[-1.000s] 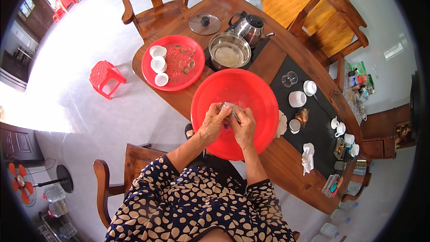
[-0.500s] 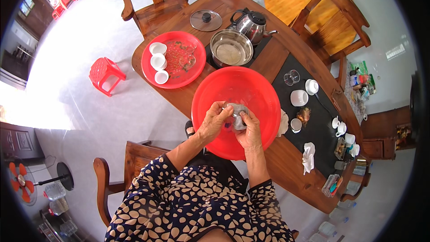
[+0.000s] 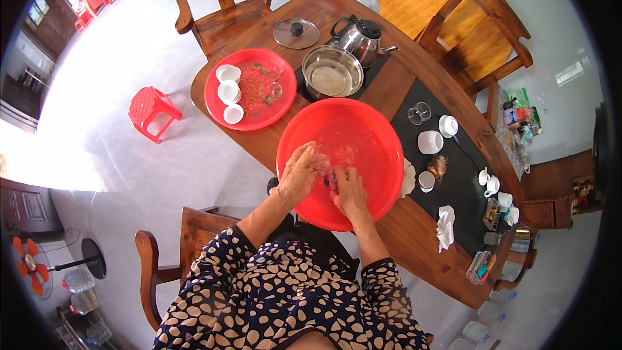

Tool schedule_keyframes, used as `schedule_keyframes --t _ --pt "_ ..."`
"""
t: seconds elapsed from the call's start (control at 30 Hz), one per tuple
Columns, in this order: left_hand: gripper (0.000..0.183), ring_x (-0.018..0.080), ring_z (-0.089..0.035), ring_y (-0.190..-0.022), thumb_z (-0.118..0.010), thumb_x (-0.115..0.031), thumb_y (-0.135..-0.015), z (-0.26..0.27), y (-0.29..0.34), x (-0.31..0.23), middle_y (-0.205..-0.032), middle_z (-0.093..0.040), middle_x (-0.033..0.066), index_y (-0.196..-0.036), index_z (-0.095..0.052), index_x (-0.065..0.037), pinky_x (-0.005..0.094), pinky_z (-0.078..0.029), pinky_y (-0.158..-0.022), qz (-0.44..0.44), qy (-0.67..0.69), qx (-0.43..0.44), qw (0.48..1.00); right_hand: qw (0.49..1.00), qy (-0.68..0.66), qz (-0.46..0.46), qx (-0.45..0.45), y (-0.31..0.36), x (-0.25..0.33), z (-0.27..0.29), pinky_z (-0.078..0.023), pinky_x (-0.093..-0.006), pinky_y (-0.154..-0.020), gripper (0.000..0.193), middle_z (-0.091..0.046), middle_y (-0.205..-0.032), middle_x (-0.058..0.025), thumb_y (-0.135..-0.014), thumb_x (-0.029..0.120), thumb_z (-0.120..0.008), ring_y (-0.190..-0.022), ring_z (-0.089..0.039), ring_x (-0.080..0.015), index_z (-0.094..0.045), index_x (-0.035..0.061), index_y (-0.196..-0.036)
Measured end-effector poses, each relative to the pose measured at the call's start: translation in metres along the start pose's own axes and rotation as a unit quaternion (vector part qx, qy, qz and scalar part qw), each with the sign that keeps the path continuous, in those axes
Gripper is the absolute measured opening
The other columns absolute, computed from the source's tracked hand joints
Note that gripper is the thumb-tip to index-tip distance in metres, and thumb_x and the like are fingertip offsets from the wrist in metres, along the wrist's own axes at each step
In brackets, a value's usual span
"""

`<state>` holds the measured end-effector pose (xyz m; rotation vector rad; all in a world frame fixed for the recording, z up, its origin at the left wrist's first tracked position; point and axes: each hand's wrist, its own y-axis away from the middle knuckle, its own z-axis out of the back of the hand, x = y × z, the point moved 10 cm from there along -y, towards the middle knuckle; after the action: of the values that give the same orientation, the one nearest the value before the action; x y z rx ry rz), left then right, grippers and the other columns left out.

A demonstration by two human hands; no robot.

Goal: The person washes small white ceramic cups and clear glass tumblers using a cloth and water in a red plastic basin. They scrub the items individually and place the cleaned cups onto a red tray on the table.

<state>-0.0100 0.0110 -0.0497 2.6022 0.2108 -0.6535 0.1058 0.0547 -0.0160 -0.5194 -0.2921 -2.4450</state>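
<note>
Basin point(image 3: 387, 146): clear glass point(image 3: 321, 159) was held by left hand point(image 3: 298, 174), left of basin's middle | right hand point(image 3: 350, 191) was parted from glass, lowered over basin's near half, grip could not be told | two-handed rubbing was judged paused

The round red plastic basin point(image 3: 379, 139) is plain, the shallow round red tray point(image 3: 259, 118) flecked with gold and green, the small round cups point(image 3: 229, 93) white, the plastic stool point(image 3: 148, 105) red, the wooden table point(image 3: 414, 236) brown with black panels point(image 3: 459, 185), and the loose cloth top point(image 3: 285, 285) navy with cream blotches.
</note>
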Motion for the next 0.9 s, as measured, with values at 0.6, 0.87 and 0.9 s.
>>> schedule_keyframes --t 0.6,0.87,0.9 --pt "0.036 0.0135 -0.056 -0.089 -0.055 -0.022 -0.091 -0.037 0.009 0.007 -0.106 -0.051 0.0059 -0.119 -0.04 -0.005 0.0309 -0.052 -0.074 -0.059 -0.112 0.032 0.991 0.92 -0.326 0.108 -0.191 -0.013 0.051 0.092 -0.045 -0.0306 -0.074 0.025 -0.05 -0.099 -0.01 -0.081 0.0 -0.057 -0.089 -0.053 -0.0212 -0.052 -0.0001 -0.105" --pt "0.032 0.0156 -0.056 -0.094 -0.053 -0.015 -0.091 -0.044 0.016 0.006 -0.107 -0.055 0.0074 -0.119 -0.041 -0.002 0.0318 -0.05 -0.075 -0.039 -0.182 0.065 0.98 0.91 -0.395 0.016 -0.122 -0.033 0.022 0.078 -0.044 -0.0322 -0.068 0.013 -0.051 -0.089 -0.0101 -0.086 0.009 -0.054 -0.079 -0.053 -0.0213 -0.054 -0.0012 -0.094" --pt "0.032 0.0161 -0.057 -0.093 -0.053 -0.015 -0.091 -0.042 0.016 0.008 -0.107 -0.055 0.0075 -0.119 -0.041 -0.003 0.032 -0.05 -0.075 -0.037 -0.174 0.065 0.982 0.897 -0.433 -0.019 -0.091 -0.034 0.014 0.07 -0.044 -0.033 -0.067 0.012 -0.05 -0.087 -0.0105 -0.085 0.009 -0.054 -0.078 -0.053 -0.0225 -0.054 -0.0012 -0.092"
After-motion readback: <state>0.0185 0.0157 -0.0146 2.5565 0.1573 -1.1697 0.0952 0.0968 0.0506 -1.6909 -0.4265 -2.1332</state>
